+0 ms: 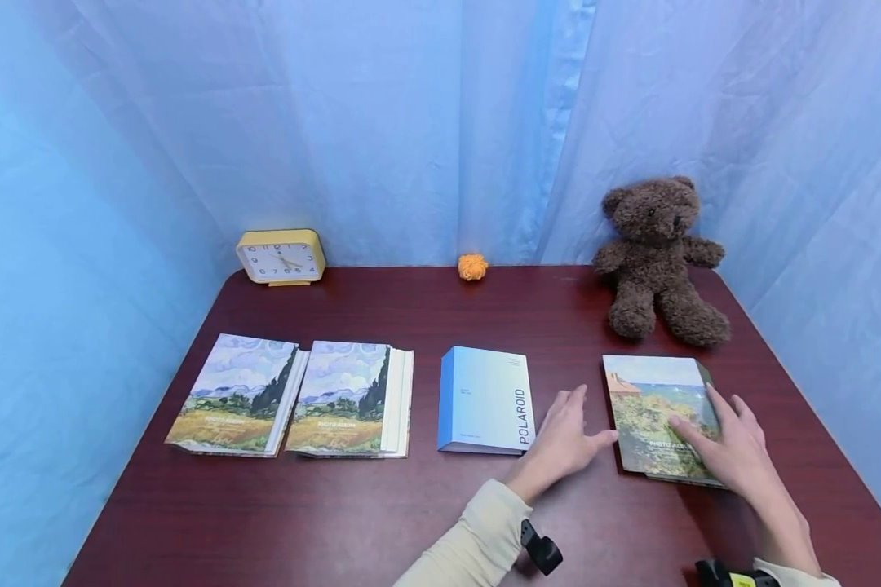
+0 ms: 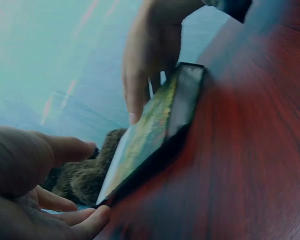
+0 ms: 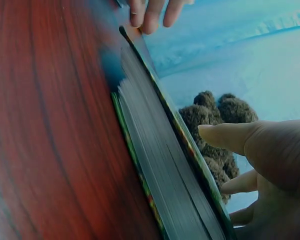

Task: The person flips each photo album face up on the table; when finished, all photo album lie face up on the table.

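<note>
A photo album (image 1: 649, 403) with a painted seaside garden cover lies flat at the right of the table. My right hand (image 1: 739, 450) is at its right side, the thumb over the cover and the fingers extended along the edge. At the album's left edge is my left hand (image 1: 561, 440), fingers fairly straight and thumb pointing toward the album. Between that hand and the other albums lies a pale blue POLAROID album (image 1: 480, 399). In the right wrist view, the garden album's page edges (image 3: 150, 135) face the camera, and the thumb looks apart from the cover.
Two matching landscape-cover photo albums (image 1: 235, 391) lie side by side at the left. Along the back stand a yellow clock (image 1: 281, 257), a small orange fuzzy ball (image 1: 472, 267) and a brown teddy bear (image 1: 657, 261). Blue curtains (image 1: 382, 130) surround the dark red table (image 1: 323, 522).
</note>
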Available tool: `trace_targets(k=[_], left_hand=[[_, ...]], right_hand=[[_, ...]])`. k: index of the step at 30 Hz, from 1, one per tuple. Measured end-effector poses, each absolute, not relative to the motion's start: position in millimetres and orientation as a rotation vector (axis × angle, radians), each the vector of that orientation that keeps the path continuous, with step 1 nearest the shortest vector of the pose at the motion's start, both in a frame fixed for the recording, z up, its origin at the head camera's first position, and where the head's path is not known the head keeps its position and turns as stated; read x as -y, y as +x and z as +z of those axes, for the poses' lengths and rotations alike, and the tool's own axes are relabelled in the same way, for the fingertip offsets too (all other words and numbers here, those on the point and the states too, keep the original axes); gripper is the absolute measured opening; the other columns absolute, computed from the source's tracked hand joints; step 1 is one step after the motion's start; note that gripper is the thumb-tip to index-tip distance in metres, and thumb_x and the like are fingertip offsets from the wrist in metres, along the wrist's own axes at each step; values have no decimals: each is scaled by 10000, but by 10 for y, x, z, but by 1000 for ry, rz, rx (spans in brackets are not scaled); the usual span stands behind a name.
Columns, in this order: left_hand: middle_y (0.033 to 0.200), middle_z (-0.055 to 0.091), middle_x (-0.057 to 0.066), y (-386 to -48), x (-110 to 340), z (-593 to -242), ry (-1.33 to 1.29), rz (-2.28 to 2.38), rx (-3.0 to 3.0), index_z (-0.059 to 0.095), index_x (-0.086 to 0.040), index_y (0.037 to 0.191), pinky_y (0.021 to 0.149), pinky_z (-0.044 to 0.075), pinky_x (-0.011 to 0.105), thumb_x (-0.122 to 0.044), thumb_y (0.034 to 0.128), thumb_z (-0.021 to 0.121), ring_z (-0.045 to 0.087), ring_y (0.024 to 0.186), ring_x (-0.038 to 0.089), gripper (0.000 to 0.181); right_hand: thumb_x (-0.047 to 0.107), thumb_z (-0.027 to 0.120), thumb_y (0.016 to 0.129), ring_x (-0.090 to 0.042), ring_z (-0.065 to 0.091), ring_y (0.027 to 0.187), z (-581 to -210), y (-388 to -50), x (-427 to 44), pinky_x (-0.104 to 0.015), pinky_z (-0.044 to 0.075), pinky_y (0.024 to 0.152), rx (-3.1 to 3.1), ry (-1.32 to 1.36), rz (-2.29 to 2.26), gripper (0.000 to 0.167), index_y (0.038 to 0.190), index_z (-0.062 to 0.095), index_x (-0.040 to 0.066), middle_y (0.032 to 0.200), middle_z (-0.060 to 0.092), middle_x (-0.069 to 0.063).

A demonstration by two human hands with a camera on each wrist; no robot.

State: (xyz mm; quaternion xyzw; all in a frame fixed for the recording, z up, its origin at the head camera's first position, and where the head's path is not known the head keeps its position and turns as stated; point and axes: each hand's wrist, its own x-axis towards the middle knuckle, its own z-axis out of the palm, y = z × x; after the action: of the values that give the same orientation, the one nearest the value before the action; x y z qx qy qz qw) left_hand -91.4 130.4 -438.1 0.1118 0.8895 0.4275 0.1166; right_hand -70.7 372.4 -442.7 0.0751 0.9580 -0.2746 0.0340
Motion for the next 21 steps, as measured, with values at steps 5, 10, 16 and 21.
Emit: trace_targets(k=[5,10,16,21], left_hand=[[1417,471,13,-925,-1423,-4443,315,1167,-2617,372,-97,1467,1071,358,205,-401,837,720,414,1329,89,781],[1299,532,-17,-945,-1534,-4500,342,1117,-2634,429,-82,1431,988,400,150,-351,819,750,505,1175,43,741],[1006,601,-63,-943,-1636,-4556,549,1012,-2740,566,-88,1300,856,424,94,-235,808,735,549,993,11,540],[970,616,-67,-942,-1656,-4587,659,950,-2791,582,-118,1292,852,427,92,-205,789,726,559,1003,15,531]], right_hand=[[516,466,958,-676,79,1272,-4462,-735,-3819,-773,221,885,-2894,224,-800,917,1501,12,-67,1434,-5,-481],[498,460,969,-639,121,1293,-4483,-746,-3894,-743,238,913,-2855,159,-823,926,1482,-12,-112,1424,100,-476],[510,426,979,-637,189,1269,-4461,-763,-3944,-722,274,902,-2834,159,-794,895,1489,14,-97,1429,156,-456],[516,396,987,-650,214,1237,-4408,-769,-3956,-719,303,873,-2822,177,-752,849,1505,43,-56,1420,173,-459]])
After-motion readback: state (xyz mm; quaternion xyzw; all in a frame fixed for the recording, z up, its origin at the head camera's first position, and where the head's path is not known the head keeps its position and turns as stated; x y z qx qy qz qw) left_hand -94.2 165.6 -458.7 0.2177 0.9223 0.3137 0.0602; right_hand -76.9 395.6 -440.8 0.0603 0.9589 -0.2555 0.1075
